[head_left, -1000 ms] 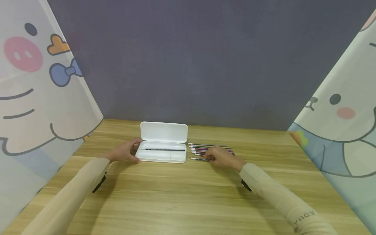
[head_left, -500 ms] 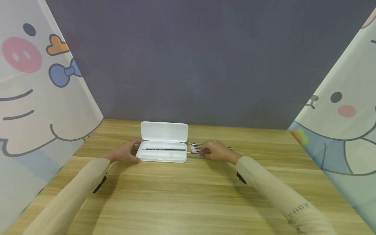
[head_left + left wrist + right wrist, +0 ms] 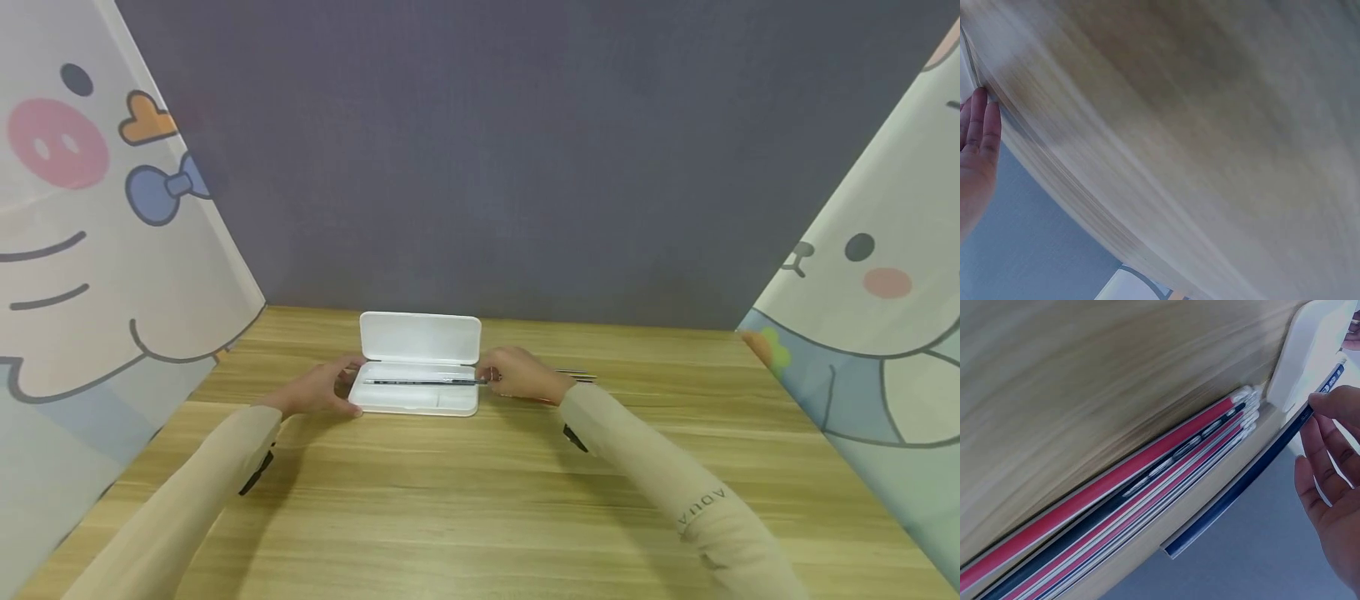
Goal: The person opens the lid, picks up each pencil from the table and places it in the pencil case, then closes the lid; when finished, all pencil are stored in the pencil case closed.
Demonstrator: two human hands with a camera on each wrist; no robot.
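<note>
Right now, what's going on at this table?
A person is loading pencils into an open white pencil case on a wooden table. The left hand steadies the case's left end. The right hand pinches a dark pencil and brings it over the case's right edge, where one pencil already lies. More red and dark pencils lie in a row to the right.
</note>
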